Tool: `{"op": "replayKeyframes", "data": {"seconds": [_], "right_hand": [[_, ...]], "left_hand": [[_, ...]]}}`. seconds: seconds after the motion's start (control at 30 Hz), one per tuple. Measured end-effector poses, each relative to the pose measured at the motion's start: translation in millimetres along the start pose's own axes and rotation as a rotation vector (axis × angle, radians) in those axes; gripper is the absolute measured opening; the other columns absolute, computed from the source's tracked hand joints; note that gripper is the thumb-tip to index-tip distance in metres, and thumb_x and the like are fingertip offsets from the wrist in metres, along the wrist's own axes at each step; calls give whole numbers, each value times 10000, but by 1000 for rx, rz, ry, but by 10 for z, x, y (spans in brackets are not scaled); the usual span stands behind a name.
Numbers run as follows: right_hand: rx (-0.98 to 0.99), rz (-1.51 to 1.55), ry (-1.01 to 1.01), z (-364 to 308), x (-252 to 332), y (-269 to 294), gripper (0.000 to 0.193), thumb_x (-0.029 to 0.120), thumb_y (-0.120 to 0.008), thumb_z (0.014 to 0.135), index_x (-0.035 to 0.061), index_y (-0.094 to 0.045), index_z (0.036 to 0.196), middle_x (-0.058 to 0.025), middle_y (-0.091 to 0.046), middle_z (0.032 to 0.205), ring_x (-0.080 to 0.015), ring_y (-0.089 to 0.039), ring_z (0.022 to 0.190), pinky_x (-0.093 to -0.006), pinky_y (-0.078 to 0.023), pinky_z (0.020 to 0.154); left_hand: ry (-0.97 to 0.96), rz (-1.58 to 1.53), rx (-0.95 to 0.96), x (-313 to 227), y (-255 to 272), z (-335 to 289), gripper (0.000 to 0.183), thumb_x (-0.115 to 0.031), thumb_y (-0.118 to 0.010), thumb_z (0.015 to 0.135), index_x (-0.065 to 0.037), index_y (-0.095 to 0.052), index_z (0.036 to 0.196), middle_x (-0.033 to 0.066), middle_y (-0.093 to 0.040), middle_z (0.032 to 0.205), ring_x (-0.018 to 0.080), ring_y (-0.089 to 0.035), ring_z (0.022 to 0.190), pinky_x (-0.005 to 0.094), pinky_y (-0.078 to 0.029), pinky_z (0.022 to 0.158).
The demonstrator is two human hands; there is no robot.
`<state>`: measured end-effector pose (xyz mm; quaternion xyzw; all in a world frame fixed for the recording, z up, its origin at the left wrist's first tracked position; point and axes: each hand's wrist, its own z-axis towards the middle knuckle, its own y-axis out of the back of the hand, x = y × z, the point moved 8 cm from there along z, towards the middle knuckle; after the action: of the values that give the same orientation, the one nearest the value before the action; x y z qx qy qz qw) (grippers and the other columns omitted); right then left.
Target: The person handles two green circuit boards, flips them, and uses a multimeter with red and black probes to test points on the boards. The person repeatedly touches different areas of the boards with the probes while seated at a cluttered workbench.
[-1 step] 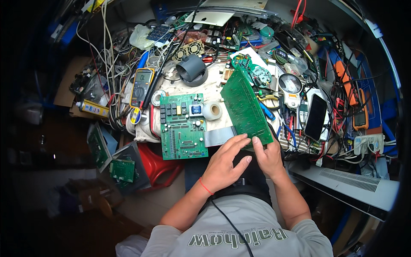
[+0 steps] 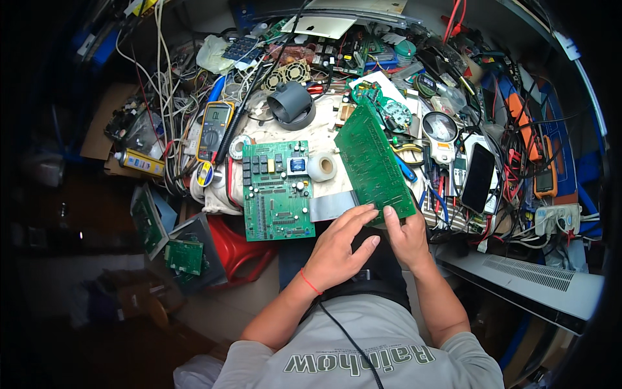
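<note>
Nearest the body, both hands meet at the lower edge of a long green circuit board [image 2: 372, 162] that stands tilted, bare solder side up, over the counter [image 2: 327, 133]. The left hand [image 2: 337, 249] lies open, its fingers [image 2: 357, 214] spread and flat against the board's near edge and the grey ribbon cable [image 2: 332, 206] beneath them. The right hand [image 2: 407, 238] pinches the board's near right corner, thumb on top; the fingers under it are hidden, so how firm that hold is I cannot tell.

The hold is only at one end, so the far end could swing or drop. Just right of the fingers lie blue-handled tools [image 2: 407, 170] and a dark phone [image 2: 478, 177]; a slip that way would knock them. Just left of the fingers, a second green board [image 2: 277, 189] with tall components lies flat, and the ribbon cable runs toward it; pulling the held board could tug that cable. Just beyond the fingers, a roll of white tape [image 2: 322, 166] sits touching the board's left edge and might roll. Farther off, a yellow multimeter [image 2: 214, 129] and tangled wires could snag.
</note>
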<state>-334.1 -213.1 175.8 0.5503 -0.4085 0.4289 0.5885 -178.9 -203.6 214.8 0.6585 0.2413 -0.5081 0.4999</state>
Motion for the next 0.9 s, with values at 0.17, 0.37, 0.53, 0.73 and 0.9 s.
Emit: {"op": "replayKeyframes", "data": {"seconds": [0.17,0.37,0.53,0.73,0.9], "right_hand": [[-130,74,-37,-10,-27,52,226,146,-588,1004,-22,-643,1145,-92,-697,990,-165,-625,874,-320,-501,796],[-204,140,-132,-31,-162,91,230,126,-589,1000,-35,-630,1159,-71,-688,1040,-140,-618,901,-303,-492,809],[-237,212,-205,-47,-326,110,230,118,-578,1004,-46,-633,1156,-92,-697,1053,-150,-634,923,-312,-509,824],[-296,349,-254,-62,-417,98,202,169,-623,987,39,-584,1135,10,-602,863,-62,-495,698,-234,-396,622],[-309,412,-273,-86,-428,74,197,179,-628,985,51,-587,1130,13,-603,877,-54,-485,692,-229,-384,610]], "left_hand": [[-34,32,-12,55,88,-69,407,-172,-691,917,6,-599,1271,196,-590,1344,364,-577,1235,414,-464,1048],[-33,36,-9,170,167,-137,353,-168,-684,925,-1,-629,1231,169,-629,1291,342,-606,1197,408,-482,1018],[-35,43,-28,243,239,-208,333,-184,-678,927,-3,-638,1204,160,-646,1253,344,-617,1163,415,-491,997],[-35,36,-44,289,330,-259,326,-185,-677,926,-5,-637,1196,149,-656,1227,338,-628,1130,413,-503,965],[-22,30,-41,318,336,-291,314,-187,-671,929,-4,-636,1181,152,-657,1212,343,-634,1109,414,-511,941]]}}
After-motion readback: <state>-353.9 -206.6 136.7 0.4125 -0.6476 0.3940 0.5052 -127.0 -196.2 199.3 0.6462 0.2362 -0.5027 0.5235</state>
